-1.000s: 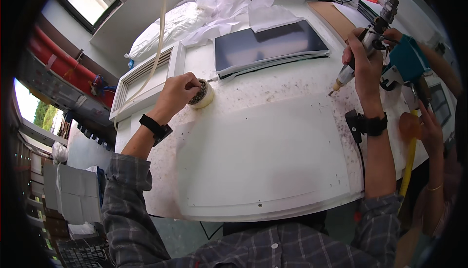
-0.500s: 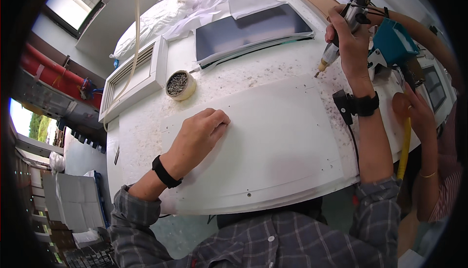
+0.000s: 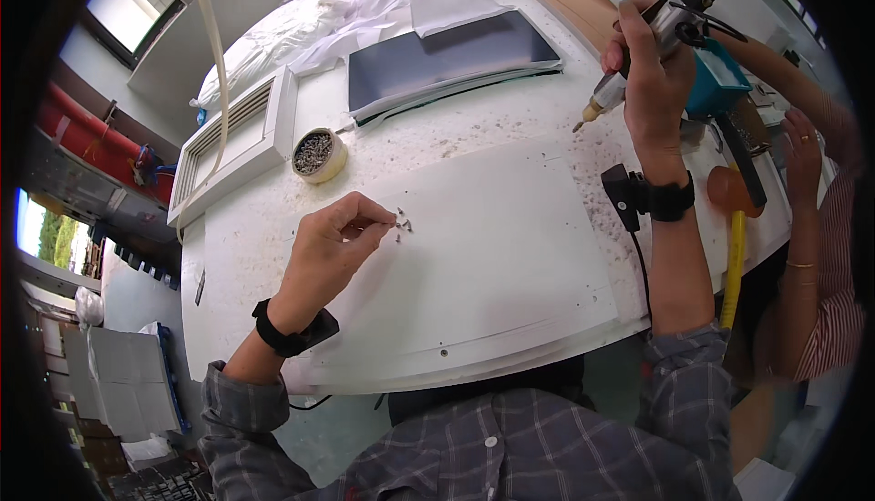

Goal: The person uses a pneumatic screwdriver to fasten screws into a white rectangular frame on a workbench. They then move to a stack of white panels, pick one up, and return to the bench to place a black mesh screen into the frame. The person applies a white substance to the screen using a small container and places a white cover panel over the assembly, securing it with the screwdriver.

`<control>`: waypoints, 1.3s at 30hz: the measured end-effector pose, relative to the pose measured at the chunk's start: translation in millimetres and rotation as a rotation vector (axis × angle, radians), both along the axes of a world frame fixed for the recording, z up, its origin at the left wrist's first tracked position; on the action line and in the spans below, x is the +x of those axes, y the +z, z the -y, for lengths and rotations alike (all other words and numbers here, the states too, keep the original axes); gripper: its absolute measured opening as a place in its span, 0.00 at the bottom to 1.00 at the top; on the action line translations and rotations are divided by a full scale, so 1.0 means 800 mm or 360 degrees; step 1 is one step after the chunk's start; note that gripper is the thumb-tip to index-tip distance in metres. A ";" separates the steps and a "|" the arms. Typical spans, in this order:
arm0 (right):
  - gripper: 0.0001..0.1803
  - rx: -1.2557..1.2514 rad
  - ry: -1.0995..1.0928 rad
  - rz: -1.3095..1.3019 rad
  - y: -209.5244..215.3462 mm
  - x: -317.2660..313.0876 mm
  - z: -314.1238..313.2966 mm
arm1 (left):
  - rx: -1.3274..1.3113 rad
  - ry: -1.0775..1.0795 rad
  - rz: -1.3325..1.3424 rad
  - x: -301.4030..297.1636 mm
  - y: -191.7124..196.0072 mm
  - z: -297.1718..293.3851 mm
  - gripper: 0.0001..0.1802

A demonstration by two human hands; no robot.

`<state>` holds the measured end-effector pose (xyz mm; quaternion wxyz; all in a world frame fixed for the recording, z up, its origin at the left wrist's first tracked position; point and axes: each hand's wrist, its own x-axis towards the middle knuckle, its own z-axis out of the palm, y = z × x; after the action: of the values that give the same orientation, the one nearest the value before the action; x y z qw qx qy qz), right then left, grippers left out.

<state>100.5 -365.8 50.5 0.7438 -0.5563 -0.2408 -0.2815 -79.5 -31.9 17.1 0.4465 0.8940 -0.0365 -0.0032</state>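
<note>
My left hand (image 3: 328,250) is over the white panel (image 3: 492,264), thumb and fingertips pinched on what looks like a small screw. Several loose small screws (image 3: 407,226) lie on the panel just beside those fingertips. Up at the right, my right hand (image 3: 658,91) is wrapped round a silver screwdriver tool (image 3: 670,31), seemingly air-driven. Its brass-coloured nose and bit (image 3: 591,113) slant down to the left, beyond the panel's far right corner. A round tub (image 3: 319,154) full of small screws stands past the left hand.
A white slatted frame (image 3: 241,136) lies at the left, under a hanging pale hose (image 3: 214,54). Dark flat panels (image 3: 447,59) and crumpled white wrapping (image 3: 355,0) are at the back. Another person's hand (image 3: 802,159) is at the right, near a teal box (image 3: 720,79) and an orange-brown paddle (image 3: 729,189).
My left hand has gone from a loose fist to a pinch, and small screws now show on the panel beside it. The co-worker's hand has come away from the orange-brown paddle.
</note>
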 end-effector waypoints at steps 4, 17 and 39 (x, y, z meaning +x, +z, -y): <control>0.13 0.0061 0.0201 -0.0183 0.023 -0.051 0.012 | -0.0206 0.0106 -0.0096 -0.040 0.006 0.047 0.03; 0.15 0.0323 0.0909 -0.0454 0.030 -0.193 0.003 | -0.1271 0.0050 -0.0262 -0.143 -0.049 0.157 0.09; 0.16 0.0314 0.0897 -0.0357 0.024 -0.209 -0.010 | -0.1492 0.0050 -0.0327 -0.130 -0.065 0.176 0.15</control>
<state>-66.4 -357.5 70.0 0.8648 -0.4204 -0.2735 -0.0232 -183.9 -172.4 -34.8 0.8027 0.5920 0.0238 -0.0680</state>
